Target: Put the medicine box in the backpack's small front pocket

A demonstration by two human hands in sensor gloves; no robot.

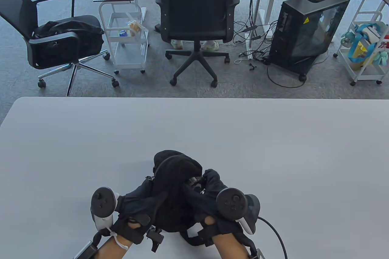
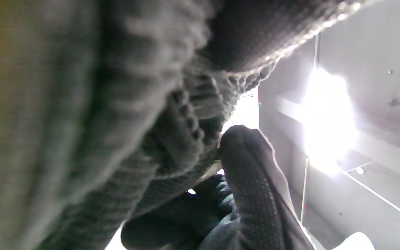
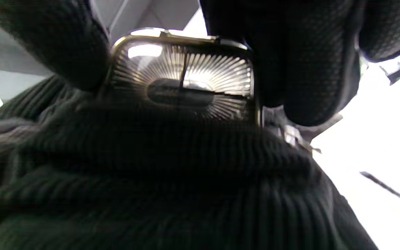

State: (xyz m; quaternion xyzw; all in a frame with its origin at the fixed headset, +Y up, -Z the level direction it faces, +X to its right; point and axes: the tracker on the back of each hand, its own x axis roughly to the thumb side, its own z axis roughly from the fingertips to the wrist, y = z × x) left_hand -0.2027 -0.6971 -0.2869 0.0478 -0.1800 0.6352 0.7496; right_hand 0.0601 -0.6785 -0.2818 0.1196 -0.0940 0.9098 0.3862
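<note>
Hands first, both low at the 6 o'clock edge of the table [image 1: 273,137]: the left hand [image 1: 133,207] and the right hand [image 1: 212,201] are clamped onto a small black ribbed backpack [image 1: 173,180] sitting between them. From the right wrist view, the right hand's fingers [image 3: 290,62] pinch a shiny box with a sunburst pattern, the medicine box [image 3: 186,80], thumb on one side and fingers on the other, its lower part sunk behind a fold of the ribbed fabric. Left hand's fingers press into the knit; whether they're spread or together, I cannot tell. Farther out, at 12 o'clock beyond the table, a black office chair [image 1: 196,7]; at 10 o'clock a second chair [image 1: 51,34] and a white cart [image 1: 126,37]; at 2 o'clock a computer tower [image 1: 307,34].
</note>
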